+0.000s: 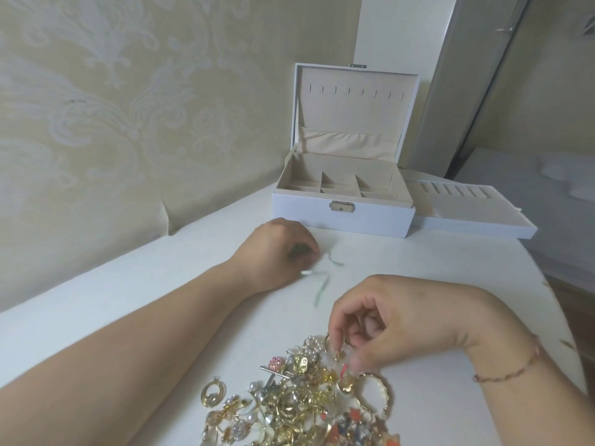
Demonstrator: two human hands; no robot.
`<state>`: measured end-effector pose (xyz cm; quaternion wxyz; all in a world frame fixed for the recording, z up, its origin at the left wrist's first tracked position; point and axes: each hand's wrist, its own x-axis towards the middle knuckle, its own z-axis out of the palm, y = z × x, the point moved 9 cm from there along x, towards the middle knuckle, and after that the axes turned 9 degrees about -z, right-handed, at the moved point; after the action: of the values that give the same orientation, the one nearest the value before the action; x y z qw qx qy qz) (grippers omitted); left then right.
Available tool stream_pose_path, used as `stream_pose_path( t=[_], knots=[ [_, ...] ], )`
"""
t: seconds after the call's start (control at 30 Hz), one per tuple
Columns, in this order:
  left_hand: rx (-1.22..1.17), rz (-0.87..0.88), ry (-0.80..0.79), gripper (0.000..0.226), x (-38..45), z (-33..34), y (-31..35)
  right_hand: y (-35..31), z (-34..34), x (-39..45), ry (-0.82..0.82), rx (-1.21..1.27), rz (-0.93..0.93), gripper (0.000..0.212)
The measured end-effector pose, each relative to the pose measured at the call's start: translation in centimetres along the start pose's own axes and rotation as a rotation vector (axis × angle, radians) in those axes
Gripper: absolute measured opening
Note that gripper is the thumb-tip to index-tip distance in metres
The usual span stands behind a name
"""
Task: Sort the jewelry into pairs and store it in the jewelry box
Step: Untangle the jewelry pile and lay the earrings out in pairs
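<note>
Room: pale cream wallpaper (112, 107) with a raised leaf pattern is running behind a white bench (199, 284); a grey door edge is showing at the upper right.
Jewelry box (344, 201): white, sitting at the far side of the bench with its lid standing open; beige lining, a row of small hooks and a gathered pocket inside the lid, divided compartments in the base, a metal clasp on the front wall.
Tray (467, 210): a white insert with beige ring slots is lying just to the right of the box, touching it.
Jewelry pile (299, 400): a heap of gold earrings, hoops, pearl pieces and orange-and-blue charms is lying at the near edge of the bench, well apart from the box.
Left hand (277, 249): resting on the bench in front of the box, fingers curled around something small and dark; a blurred green strand (322, 284) is trailing from it.
Right hand (396, 323): hovering over the pile, fingertips pinching a small gold earring (338, 352); a thin bracelet (512, 368) is circling the wrist.
Writing: no brand or lettering is legible anywhere.
</note>
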<state>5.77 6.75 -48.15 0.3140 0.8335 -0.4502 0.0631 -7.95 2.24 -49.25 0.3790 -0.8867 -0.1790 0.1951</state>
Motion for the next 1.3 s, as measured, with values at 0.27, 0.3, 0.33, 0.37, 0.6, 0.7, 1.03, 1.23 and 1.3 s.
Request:
stream_pose_path(
  t=[0.27,0.3,0.33,0.37,0.6,0.7,1.03,1.23,1.3],
  knots=[
    [-0.022,-0.075,0.118,0.022,0.2,-1.1,-1.0,0.1,-1.8,-0.3,0.117,0.135,-0.168,0.006],
    [-0.021,-0.016,0.095,0.022,0.1,-0.9,-0.2,-0.1,-2.2,-0.4,0.142,0.187,-0.199,0.007],
    [-0.011,0.041,0.053,0.025,-0.1,-0.5,0.6,-0.3,-2.5,-0.5,0.166,0.239,-0.237,0.007],
    [0.014,0.091,0.009,0.030,-0.3,0.0,1.3,-0.6,-2.8,-0.6,0.184,0.279,-0.280,0.006],
    [0.089,-0.008,-0.136,0.067,-0.5,1.3,0.4,-1.3,-5.8,-1.7,0.359,0.855,-0.549,0.016],
    [0.118,-0.052,-0.136,0.064,-0.3,1.6,-0.2,2.0,-7.8,-1.9,0.698,0.966,-0.352,0.006],
    [-0.010,-0.047,0.006,0.017,0.5,1.3,-2.0,6.7,-8.9,-1.9,0.917,0.445,-0.002,0.029],
    [0.009,-0.056,0.004,0.020,0.6,1.4,-2.1,5.7,-9.4,-1.8,0.958,0.006,-0.019,0.061],
    [0.036,-0.080,0.028,0.021,0.6,1.0,-2.5,5.6,-9.9,-2.5,1.014,-0.043,-0.013,0.051]
  ],
)
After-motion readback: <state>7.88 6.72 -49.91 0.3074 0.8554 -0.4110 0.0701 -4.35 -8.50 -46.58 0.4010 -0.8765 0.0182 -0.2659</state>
